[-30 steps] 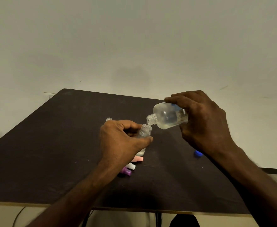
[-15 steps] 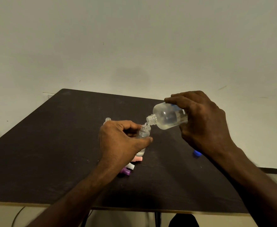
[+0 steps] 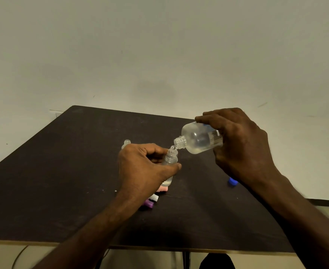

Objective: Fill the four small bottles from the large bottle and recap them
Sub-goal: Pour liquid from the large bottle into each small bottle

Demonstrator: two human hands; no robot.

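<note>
**Pour in progress: large bottle tipped over small bottle**

Head view.

Left hand [image 3: 144, 167]: fingers and thumb curled round a small bottle [image 3: 170, 159], clear plastic, uncapped, held near upright with a slight lean, centre of the dark table [image 3: 62, 171]. Lower part of that bottle hidden by the thumb; base visible below it, some clear liquid at the bottom. Whether the base touches the table: cannot tell.

Right hand [image 3: 241, 144]: wrapped over the body of the large bottle [image 3: 198, 138], fingers on its far side and top, thumb hidden beneath. Large bottle clear, uncapped, tilted neck-down toward the left, mouth just above and right of the small bottle's mouth, almost touching. Clear liquid pooled along its lower side; printed label partly under the fingers. Stream between the two mouths too fine to confirm.

Second small bottle [image 3: 126, 143]: uncapped, standing just beyond the left hand's knuckles, far-left of the held one, mostly hidden.

Caps, near side of the left hand, close together on the table: pink cap [image 3: 164, 189] directly below the held bottle's base; white cap [image 3: 154, 197] nearer; purple cap [image 3: 149, 204] nearest, partly behind the left wrist.

Blue cap [image 3: 232, 181]: on the table to the right, partly behind the right wrist, well apart from the other caps.

Pale wall [image 3: 159, 55] behind the table.
</note>
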